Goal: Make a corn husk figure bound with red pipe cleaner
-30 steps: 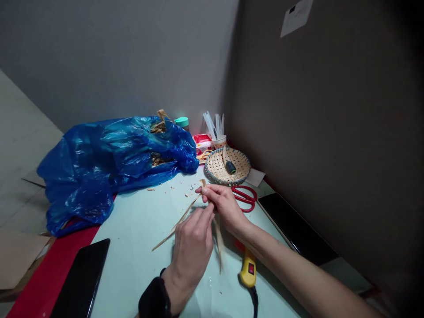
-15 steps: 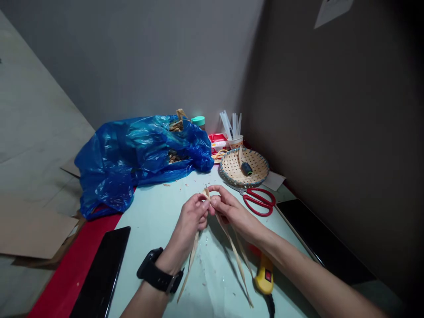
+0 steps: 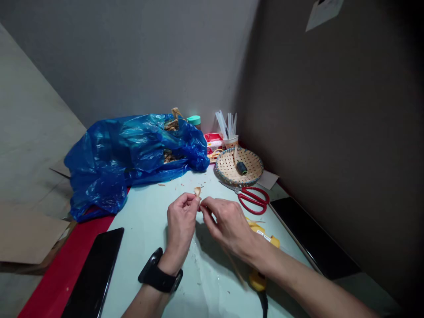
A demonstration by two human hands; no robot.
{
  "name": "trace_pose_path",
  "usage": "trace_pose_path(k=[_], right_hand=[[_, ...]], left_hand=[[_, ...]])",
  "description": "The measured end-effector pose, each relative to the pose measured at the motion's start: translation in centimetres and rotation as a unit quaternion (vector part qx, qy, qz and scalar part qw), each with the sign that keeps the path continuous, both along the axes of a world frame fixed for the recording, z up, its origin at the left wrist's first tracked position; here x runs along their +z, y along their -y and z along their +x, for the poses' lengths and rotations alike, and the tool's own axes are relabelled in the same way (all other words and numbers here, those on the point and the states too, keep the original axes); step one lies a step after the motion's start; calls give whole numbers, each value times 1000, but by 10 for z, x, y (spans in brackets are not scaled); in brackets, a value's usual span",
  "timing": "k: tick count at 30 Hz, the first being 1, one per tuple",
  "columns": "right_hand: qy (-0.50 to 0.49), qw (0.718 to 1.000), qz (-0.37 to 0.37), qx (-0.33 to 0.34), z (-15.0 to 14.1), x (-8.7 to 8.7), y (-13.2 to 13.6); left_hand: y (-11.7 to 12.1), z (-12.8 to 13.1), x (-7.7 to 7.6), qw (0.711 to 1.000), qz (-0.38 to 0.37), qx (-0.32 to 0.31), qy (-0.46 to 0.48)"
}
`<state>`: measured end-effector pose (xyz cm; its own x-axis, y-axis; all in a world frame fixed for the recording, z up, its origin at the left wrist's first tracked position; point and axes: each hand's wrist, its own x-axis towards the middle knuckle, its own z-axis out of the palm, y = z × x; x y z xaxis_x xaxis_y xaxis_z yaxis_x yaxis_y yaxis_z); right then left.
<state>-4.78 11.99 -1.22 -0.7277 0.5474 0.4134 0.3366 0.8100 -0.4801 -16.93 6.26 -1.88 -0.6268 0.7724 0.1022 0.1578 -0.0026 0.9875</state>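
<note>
My left hand (image 3: 181, 223), wearing a black watch on its wrist, pinches a pale strip of dried husk (image 3: 198, 191). The strip's rounded, folded top sticks up above the thumb and fingers. Close against it on the right, my right hand (image 3: 228, 219) has its thumb and fingers closed just below the fold; the part between its fingertips is mostly hidden. A thin tail of husk hangs out beneath the right hand, blurred, over the pale tabletop (image 3: 149, 207). Under the right forearm lies a yellow corded tool (image 3: 257, 280), partly covered.
Red-handled scissors (image 3: 253, 200) lie beyond my right hand. A woven basket (image 3: 225, 168) holds a dark thread spool (image 3: 241, 168). Behind stand a cup (image 3: 231, 141) of clear sticks and a blue plastic bag (image 3: 139, 145) of dried husk. Dark flat devices lie left (image 3: 94, 274) and right (image 3: 311, 234).
My right hand has turned over, its back now facing up, and its fingers have shifted below the folded top. The hanging strips have swung mostly out of sight. The view has shifted slightly.
</note>
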Motion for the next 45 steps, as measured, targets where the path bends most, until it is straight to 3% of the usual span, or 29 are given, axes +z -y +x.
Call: trace_pose_path(k=[7, 10, 12, 15, 17, 21, 29, 33, 36, 39, 42, 45], right_hand=[[113, 973, 201, 33, -1, -14, 19], [134, 968, 204, 57, -2, -13, 19], [102, 983, 140, 66, -1, -6, 14], [-16, 1000, -25, 2, 3, 5, -6], [-80, 987, -139, -20, 4, 8, -22], [-112, 934, -325, 93, 1, -1, -40], [-225, 867, -443, 32, -6, -14, -37], [-206, 822, -513, 135, -4, -9, -38], [-155, 806, -540, 184, -3, -6, -34], [-105, 826, -532, 154, -3, -6, -29], [-81, 876, -460, 118, -3, -8, -28], [-91, 904, -405, 96, -3, -10, -29]], left_hand=[[0, 3, 2, 981, -18, 2, 193], [-2, -1, -4, 973, -31, 4, 229], [-4, -5, -8, 971, -11, -1, 238], [-6, -7, -10, 966, 9, -45, 255], [-6, -5, -7, 962, -6, -88, 259], [-3, 2, 0, 961, -34, -138, 236], [-2, 2, 2, 971, -46, -187, 141], [-1, 1, 3, 970, -46, -175, 159], [-1, -1, 2, 967, -36, -160, 195], [-1, -4, 0, 971, -27, -137, 193], [-1, -6, -2, 975, -7, -141, 170], [0, -6, -1, 977, -18, -153, 148]])
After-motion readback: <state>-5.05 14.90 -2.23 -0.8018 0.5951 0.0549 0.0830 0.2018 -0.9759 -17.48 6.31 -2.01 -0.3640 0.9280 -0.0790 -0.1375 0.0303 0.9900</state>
